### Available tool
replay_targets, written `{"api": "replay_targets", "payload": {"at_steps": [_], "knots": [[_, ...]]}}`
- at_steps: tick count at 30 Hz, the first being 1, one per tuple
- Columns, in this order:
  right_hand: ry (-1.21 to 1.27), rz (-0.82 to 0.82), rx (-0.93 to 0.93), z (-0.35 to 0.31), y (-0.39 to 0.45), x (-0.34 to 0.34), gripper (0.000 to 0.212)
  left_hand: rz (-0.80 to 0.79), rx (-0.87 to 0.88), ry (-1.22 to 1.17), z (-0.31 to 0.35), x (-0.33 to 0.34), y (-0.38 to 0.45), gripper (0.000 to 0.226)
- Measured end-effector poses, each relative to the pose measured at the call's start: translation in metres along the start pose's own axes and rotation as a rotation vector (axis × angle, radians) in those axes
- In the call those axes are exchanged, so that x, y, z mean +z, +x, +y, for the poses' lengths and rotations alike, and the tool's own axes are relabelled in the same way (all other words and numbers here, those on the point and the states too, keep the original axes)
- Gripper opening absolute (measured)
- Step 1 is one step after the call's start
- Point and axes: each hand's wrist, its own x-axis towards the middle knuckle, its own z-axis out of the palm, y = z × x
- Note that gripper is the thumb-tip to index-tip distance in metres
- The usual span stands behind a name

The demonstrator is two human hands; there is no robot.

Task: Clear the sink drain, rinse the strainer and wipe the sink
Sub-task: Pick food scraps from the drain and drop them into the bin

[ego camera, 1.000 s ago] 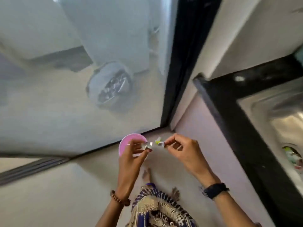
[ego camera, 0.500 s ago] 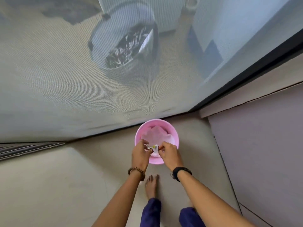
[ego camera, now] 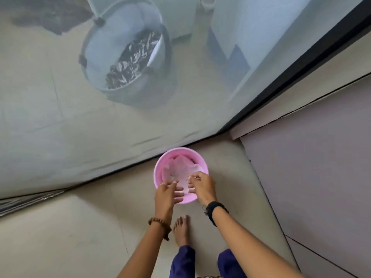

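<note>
A small pink bin [ego camera: 160, 165] stands on the floor by the screen door, lined with a thin clear plastic bag [ego camera: 178, 169]. Both hands hover over its near rim. My left hand [ego camera: 166, 194] has its fingers spread and holds nothing that I can see. My right hand [ego camera: 201, 186] has fingertips pinched together just above the bag; whether a scrap is between them is not visible. The sink and the strainer are out of view.
Behind the mesh screen door [ego camera: 80, 121] stands a grey bucket [ego camera: 112, 57] with dark crumpled stuff inside. A black door frame [ego camera: 291, 71] runs diagonally. A pale cabinet side [ego camera: 313, 157] rises on the right. My bare foot [ego camera: 180, 229] is just behind the bin.
A second ago both hands held a small scrap of debris at chest height; they have lowered over the pink bin, the scrap is gone from view, and the left fingers have spread.
</note>
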Motion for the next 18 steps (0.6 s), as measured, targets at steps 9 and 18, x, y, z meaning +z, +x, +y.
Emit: {"api": "replay_targets", "payload": {"at_steps": [9, 18], "knots": [[0.859, -0.169, 0.069, -0.105, -0.119, -0.112, 0.019, -0.229, -0.139, -0.465, 0.109, 0.072, -0.125, 0.028], [1.075, -0.172, -0.455, -0.188, -0.268, -0.361, 0.006, -0.844, 0.233, -0.175, 0.222, 0.244, -0.336, 0.036]]}}
